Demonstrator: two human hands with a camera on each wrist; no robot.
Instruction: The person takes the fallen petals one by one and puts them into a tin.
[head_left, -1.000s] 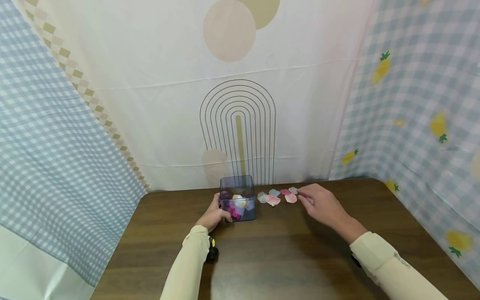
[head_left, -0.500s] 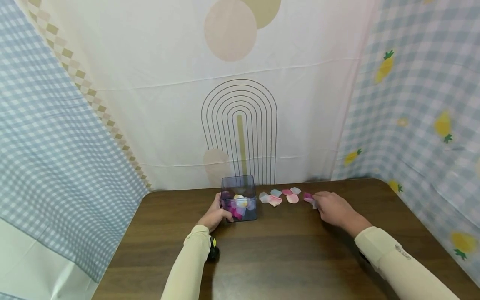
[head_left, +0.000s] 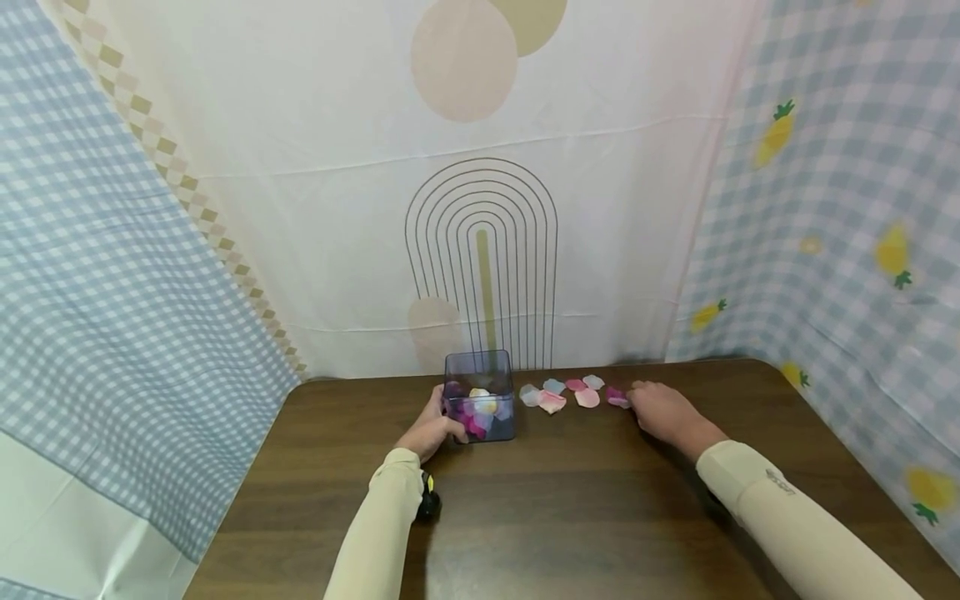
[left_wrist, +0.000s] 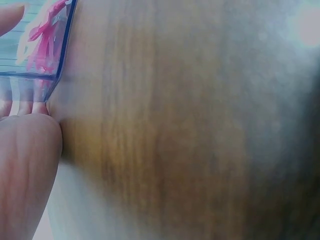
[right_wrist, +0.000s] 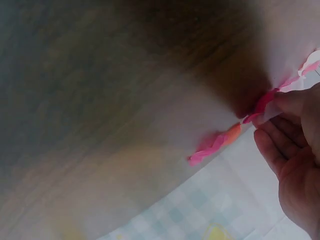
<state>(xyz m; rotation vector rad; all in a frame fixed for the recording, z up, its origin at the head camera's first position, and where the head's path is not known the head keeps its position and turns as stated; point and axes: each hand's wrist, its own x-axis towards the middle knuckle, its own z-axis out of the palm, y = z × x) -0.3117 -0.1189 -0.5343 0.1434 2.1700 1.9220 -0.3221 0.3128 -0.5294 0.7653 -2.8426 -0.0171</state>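
My left hand (head_left: 431, 427) grips the left side of a clear bluish plastic box (head_left: 498, 427), fingers behind it and thumb at its front. Inside lies a heap of petals (head_left: 480, 412) in magenta, white, yellow and lilac. In the left wrist view, a box corner (left_wrist: 62, 60) shows beside the fingers. At the right end of a row of loose petals, my right hand (head_left: 663, 410) reaches a magenta petal (head_left: 617, 395). The right wrist view has its thumb and finger pinching a pale, see-through petal (right_wrist: 271, 110) against the magenta one. A pink and orange petal (right_wrist: 212, 148) lies close by.
Between box and right hand, blue (head_left: 554, 387), pale pink (head_left: 551, 402) and rose (head_left: 576, 384) petals lie in small clusters on the brown wooden table (head_left: 525, 517). A patterned white cloth (head_left: 345, 250) hangs behind the table; checked cloths (head_left: 810, 283) hang at the sides.
My right hand has moved right from the rose and white cluster and set down the magenta petal with a pale one beside it. The left hand keeps its hold on the box.
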